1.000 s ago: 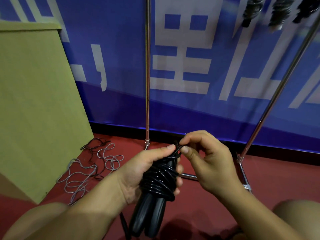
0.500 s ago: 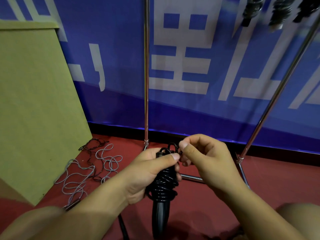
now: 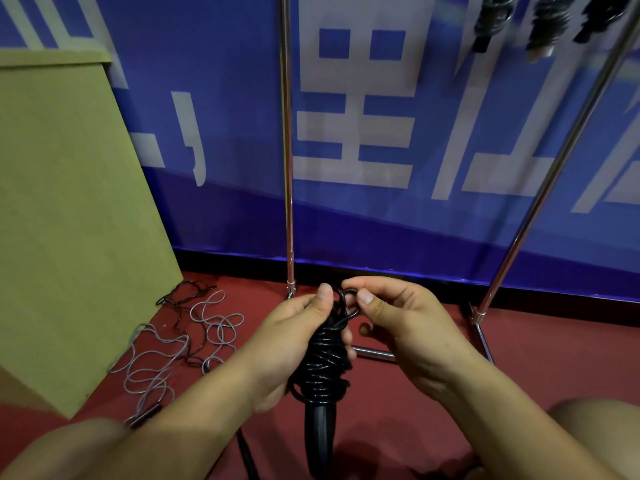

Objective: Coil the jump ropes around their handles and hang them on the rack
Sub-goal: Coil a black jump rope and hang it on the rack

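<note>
A black jump rope (image 3: 323, 368) is coiled tightly around its pair of black handles, which point down toward the floor. My left hand (image 3: 284, 344) grips the coiled bundle from the left, thumb up at its top. My right hand (image 3: 398, 323) pinches a small loop of the black rope at the top end of the bundle. The chrome rack (image 3: 288, 168) stands just behind, its uprights rising past my hands. Three coiled ropes (image 3: 543, 22) hang from it at the top right.
Loose grey and black ropes (image 3: 180, 341) lie tangled on the red floor at the left, beside a tall olive-green board (image 3: 62, 220). A blue banner (image 3: 381, 133) covers the wall behind. The rack's foot bars (image 3: 481, 337) lie on the floor. My knees show at the bottom corners.
The bundle has turned upright so the two handles line up. My right hand shifted from the wrapped rope's end to pinching a loop at the top. My left thumb rose.
</note>
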A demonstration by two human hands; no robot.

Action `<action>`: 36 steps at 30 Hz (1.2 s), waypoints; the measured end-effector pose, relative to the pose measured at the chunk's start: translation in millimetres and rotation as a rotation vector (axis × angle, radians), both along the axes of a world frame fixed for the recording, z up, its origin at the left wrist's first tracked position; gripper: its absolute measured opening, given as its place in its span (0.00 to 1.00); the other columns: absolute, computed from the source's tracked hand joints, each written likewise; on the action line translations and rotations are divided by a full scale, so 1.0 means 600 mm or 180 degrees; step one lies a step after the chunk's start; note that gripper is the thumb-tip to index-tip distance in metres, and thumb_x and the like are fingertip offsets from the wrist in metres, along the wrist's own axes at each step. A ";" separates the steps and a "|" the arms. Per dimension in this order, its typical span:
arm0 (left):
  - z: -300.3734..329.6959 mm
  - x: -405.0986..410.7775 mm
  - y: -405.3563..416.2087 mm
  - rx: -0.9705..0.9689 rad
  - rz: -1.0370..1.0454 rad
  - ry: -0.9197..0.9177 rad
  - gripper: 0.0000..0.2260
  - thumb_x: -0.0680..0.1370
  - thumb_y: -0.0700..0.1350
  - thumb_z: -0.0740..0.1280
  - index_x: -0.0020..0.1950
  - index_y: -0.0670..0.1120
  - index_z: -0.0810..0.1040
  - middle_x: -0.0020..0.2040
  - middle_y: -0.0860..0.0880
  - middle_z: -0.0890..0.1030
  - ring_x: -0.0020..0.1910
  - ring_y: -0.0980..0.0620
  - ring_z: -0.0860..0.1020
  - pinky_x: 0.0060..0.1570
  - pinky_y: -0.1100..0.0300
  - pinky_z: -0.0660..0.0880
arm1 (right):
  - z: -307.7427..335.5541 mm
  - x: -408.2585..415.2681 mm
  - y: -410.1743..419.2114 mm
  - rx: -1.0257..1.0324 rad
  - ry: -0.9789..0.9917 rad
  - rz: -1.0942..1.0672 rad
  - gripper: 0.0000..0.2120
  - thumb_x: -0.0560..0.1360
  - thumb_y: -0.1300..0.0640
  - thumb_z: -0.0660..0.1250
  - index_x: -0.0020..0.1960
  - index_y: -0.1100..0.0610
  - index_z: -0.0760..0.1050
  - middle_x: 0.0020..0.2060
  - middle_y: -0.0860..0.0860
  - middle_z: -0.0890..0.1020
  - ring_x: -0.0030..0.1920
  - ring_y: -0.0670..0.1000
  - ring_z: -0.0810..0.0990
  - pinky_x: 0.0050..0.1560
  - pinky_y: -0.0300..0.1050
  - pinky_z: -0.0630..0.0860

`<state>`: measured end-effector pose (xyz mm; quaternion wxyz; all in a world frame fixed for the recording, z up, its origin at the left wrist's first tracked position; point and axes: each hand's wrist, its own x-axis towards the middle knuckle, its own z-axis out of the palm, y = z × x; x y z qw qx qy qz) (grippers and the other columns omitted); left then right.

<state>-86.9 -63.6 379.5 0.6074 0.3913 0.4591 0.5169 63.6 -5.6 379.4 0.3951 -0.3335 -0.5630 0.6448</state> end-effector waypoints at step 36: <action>-0.010 0.003 -0.006 -0.0323 -0.0224 -0.0011 0.15 0.81 0.57 0.61 0.45 0.49 0.81 0.38 0.48 0.83 0.35 0.52 0.83 0.33 0.60 0.78 | -0.033 -0.024 -0.005 -0.0009 0.0247 0.0039 0.08 0.72 0.55 0.71 0.41 0.58 0.75 0.30 0.59 0.75 0.20 0.50 0.71 0.21 0.38 0.69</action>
